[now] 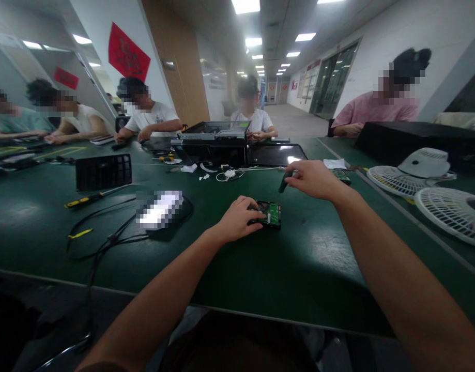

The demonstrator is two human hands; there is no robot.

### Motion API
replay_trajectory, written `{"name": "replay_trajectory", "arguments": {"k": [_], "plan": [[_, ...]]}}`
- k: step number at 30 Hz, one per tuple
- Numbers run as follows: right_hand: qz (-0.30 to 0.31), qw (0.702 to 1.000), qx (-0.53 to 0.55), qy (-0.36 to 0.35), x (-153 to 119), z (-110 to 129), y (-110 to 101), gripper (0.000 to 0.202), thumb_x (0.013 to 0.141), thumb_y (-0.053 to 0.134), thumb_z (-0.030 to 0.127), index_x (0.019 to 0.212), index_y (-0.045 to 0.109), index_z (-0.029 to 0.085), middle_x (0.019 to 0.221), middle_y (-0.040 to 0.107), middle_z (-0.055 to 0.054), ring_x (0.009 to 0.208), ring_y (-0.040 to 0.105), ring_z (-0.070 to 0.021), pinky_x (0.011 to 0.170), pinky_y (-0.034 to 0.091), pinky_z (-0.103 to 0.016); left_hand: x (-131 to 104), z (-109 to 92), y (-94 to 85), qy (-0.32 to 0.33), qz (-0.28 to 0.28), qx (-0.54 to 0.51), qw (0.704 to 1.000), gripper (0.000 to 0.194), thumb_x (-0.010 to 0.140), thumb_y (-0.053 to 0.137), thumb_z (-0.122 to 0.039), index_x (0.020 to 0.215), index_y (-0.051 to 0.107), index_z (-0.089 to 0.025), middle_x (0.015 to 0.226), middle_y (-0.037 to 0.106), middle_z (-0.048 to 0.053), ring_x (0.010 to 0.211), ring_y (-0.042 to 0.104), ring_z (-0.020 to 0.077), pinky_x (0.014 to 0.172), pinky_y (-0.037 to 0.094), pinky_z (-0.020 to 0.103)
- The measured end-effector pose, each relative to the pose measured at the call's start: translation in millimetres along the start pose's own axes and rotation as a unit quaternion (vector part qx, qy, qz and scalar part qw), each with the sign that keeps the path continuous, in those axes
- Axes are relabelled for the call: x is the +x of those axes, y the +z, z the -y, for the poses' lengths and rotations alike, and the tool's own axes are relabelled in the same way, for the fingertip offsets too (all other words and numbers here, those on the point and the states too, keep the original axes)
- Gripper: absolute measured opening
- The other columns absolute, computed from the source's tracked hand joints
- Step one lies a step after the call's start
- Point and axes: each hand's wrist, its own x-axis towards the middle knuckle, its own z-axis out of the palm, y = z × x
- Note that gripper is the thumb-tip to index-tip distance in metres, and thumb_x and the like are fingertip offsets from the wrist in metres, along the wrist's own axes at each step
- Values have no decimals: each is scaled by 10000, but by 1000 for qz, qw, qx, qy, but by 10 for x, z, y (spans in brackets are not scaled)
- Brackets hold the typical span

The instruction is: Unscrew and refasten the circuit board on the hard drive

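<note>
A hard drive (274, 211) lies on the green table with its green circuit board facing up. My left hand (243, 218) grips it from the left side, fingers and thumb over its edge and covering part of the board. Above and to the right, my right hand (310, 178) is closed around the dark handle of a screwdriver (284, 182). The screwdriver points down toward the drive's upper right corner. Whether its tip touches the drive, I cannot tell.
A lit phone-like screen (159, 209), cables and a yellow-black screwdriver (84, 200) lie to the left. A black computer case (210, 144) stands behind. White fan grilles (450, 206) lie at the right. Several people sit around the table, including a person in pink (377, 111).
</note>
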Motion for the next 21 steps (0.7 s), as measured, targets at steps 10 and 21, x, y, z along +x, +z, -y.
{"name": "replay_trajectory", "arguments": {"k": [10,21], "plan": [[19,998,54,23,-17,23,19,236,961,648,342,1125,763,217,892,792,-76,810,763,-234,795,587,-407,19,-214,19,-21,40,96,994,244,1056,600,-352,1220,753,-257,1122,734,62,1003,693,234,866,529,354],[-49,998,-46,-15,35,-9,110,156,938,648,313,1002,759,224,909,742,-86,812,665,-241,792,494,-417,23,-241,93,-69,33,87,993,311,1084,547,-396,1317,729,-300,1228,770,22,1048,729,222,810,554,318]]}}
